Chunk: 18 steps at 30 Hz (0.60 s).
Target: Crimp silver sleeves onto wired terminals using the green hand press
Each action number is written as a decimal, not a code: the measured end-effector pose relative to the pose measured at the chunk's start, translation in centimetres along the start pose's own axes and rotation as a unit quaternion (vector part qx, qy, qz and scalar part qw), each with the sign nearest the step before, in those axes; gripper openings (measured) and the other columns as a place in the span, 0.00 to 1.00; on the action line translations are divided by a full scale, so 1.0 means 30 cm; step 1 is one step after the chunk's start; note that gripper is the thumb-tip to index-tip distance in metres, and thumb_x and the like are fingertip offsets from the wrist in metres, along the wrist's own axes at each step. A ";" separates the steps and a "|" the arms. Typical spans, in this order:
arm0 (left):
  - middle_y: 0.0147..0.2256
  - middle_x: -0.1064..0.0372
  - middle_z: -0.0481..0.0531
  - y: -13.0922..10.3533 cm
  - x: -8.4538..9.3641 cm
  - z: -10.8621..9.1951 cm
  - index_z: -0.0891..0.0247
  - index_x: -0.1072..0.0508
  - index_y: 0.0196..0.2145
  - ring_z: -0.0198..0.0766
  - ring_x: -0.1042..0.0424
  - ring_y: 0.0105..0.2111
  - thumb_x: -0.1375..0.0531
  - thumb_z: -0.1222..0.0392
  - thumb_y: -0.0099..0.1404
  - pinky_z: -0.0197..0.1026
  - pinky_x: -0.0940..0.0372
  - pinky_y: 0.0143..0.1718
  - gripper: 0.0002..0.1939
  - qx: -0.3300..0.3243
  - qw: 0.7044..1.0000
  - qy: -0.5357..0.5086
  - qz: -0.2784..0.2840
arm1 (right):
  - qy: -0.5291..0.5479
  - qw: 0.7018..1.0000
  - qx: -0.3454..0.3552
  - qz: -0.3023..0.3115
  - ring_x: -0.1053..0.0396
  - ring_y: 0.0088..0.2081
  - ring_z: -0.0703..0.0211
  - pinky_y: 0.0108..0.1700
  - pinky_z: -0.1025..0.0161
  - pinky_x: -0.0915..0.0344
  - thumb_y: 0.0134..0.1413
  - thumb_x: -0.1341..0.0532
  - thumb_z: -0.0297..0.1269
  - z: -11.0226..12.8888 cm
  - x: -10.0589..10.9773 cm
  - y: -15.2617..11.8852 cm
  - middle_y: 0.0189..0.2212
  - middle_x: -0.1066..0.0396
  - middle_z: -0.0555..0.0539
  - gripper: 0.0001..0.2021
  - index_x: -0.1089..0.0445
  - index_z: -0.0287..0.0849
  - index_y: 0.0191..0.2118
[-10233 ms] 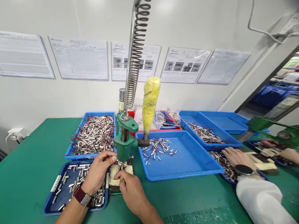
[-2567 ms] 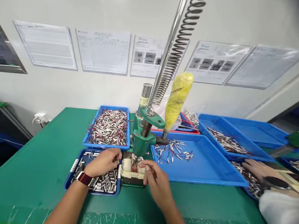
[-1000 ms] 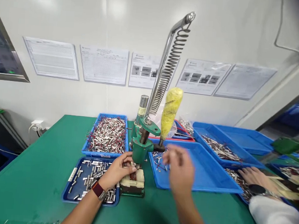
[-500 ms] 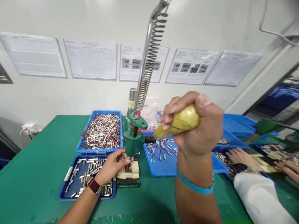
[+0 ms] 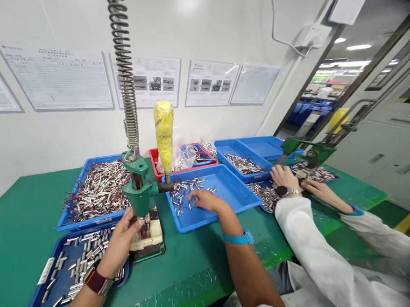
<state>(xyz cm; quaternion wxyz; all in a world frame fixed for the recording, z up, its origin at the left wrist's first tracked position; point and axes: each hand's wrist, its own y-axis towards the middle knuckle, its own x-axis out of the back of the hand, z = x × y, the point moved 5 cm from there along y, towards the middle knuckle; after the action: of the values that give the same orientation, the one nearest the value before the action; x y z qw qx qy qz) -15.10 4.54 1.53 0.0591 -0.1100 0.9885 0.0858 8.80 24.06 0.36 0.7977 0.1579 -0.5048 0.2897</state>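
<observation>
Green metal is forming two presses: the near press is standing among three blue trays, the far press beside a co-worker's two hands. Two yellow handles are rising, one per press. Five paper sheets are hanging behind; the leftmost is running out of view, as is the spring at its top. The left hand is holding thumb and fingers close together under the near press's head; whether they are grasping anything, I cannot tell. The right hand is hovering over the right tray, fingers loosely bent beside uncountable wired parts; any held piece is staying unclear. Steel tubes are lying lower left, their tray leaving view at the bottom. Green mat is giving room between press base and table edge.
</observation>
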 end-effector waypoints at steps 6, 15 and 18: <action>0.50 0.31 0.53 0.067 0.201 -0.126 0.57 0.29 0.49 0.42 0.31 0.47 0.37 0.51 0.62 0.43 0.36 0.49 0.19 -0.092 0.975 0.056 -0.193 | -0.020 0.999 0.030 0.023 0.30 0.35 0.57 0.36 0.66 0.42 0.48 0.39 0.26 0.075 -0.064 0.020 0.30 0.25 0.48 0.09 0.23 0.43 0.34; 0.34 0.26 0.51 -0.166 0.477 -0.158 0.59 0.27 0.40 0.46 0.29 0.35 0.46 0.51 0.66 0.43 0.39 0.39 0.12 0.070 0.869 0.489 -0.032 | 0.008 0.991 0.097 0.091 0.29 0.34 0.57 0.36 0.67 0.40 0.46 0.39 0.27 0.116 -0.087 0.000 0.32 0.24 0.48 0.12 0.23 0.45 0.38; 0.36 0.27 0.54 -0.202 0.430 -0.109 0.60 0.28 0.38 0.45 0.29 0.36 0.45 0.57 0.65 0.42 0.41 0.38 0.08 0.092 0.824 0.559 0.015 | 0.011 0.993 0.088 0.077 0.29 0.34 0.56 0.36 0.66 0.41 0.47 0.39 0.28 0.120 -0.104 0.012 0.31 0.24 0.46 0.07 0.24 0.43 0.32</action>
<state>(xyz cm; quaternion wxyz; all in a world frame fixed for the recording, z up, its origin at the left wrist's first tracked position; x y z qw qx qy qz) -26.53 -4.55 2.03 -0.4948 -0.1188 0.8571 -0.0804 4.99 21.45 -0.88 0.7618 0.1846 -0.4789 0.3952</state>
